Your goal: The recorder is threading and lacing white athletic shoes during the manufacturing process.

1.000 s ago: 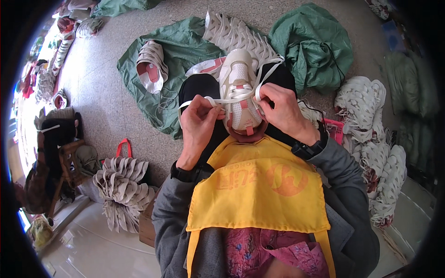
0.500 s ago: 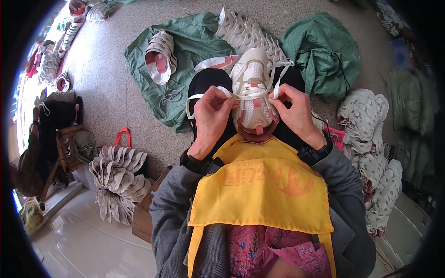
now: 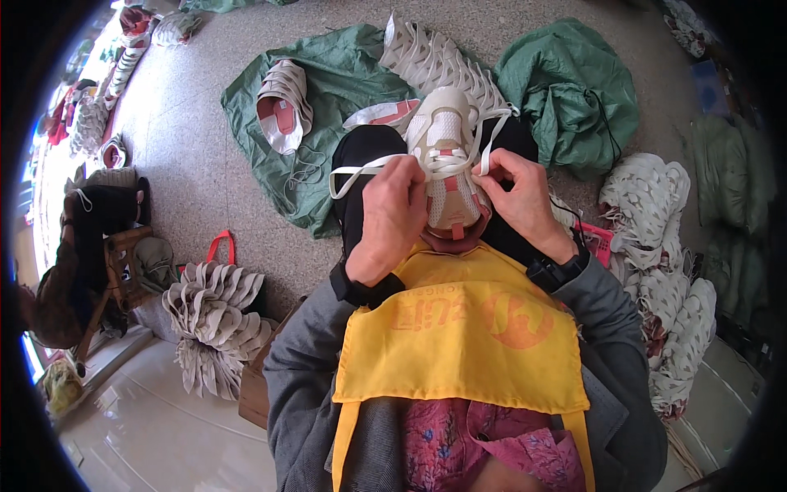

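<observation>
Uppers, nested in a bundle, lie at lower left. Next, a green sheet carries a stack of pale footwear. Left hand: since the previous view it has rolled over, knuckles now up, and shifted inward to the left edge of the shoe. Its fingers are curled at the lace; the tips are hidden, so whether they grasp it cannot be told. Centre: the shoe sits between the knees, toe pointing away from the wearer, lace crossing its tongue. Right hand, position much as before: fingers pinching the lace at the shoe's right edge. Assessment: active handling appears to be on the left, the right serving as a steady hold. Beyond, a green sack and piled shoes, both clear of the hands
</observation>
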